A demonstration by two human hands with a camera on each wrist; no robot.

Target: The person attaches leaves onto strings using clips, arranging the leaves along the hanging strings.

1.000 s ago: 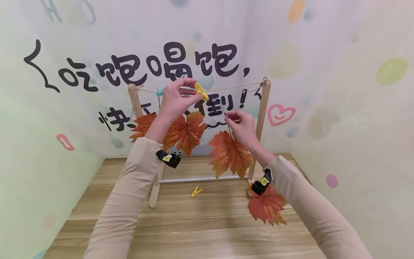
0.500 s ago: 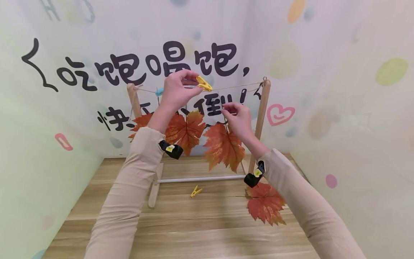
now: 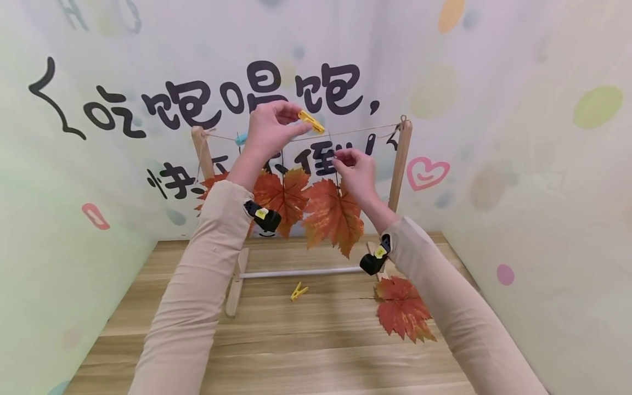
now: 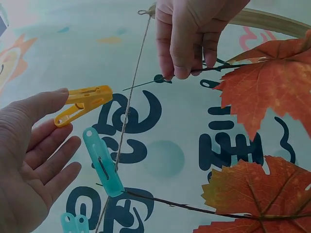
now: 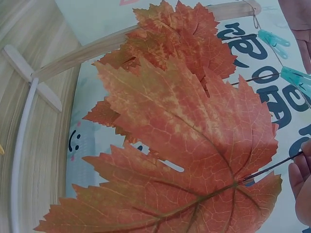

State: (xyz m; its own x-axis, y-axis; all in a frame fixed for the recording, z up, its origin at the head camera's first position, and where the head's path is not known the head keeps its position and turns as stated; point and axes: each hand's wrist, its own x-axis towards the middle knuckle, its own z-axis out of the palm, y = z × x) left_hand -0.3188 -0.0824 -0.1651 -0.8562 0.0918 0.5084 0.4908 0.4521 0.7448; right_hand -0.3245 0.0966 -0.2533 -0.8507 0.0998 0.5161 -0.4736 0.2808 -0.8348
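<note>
My left hand (image 3: 269,129) pinches a yellow clothespin (image 3: 311,122) between thumb and index finger, its nose pointing at the twine (image 4: 127,109). The other left fingers are spread below it in the left wrist view. By its thin dark stem, my right hand (image 3: 359,173) holds an orange maple leaf (image 3: 336,214), which dangles underneath. In the left wrist view that stem's tip (image 4: 141,86) crosses the twine, close to the clothespin but apart from it. A turquoise clothespin (image 4: 103,162) clips a neighbouring leaf (image 3: 291,195) by its stem to the twine.
The twine runs between two wooden posts (image 3: 401,159), joined low down by a white rod (image 3: 301,272). Another leaf hangs at left, partly behind my left arm. On the wooden table lie a yellow clothespin (image 3: 298,292) and a red leaf (image 3: 402,307).
My right hand has risen and shifted left, bringing the leaf's stem up to the twine. The left hand has risen slightly with the yellow clothespin, which has come up near the twine.
</note>
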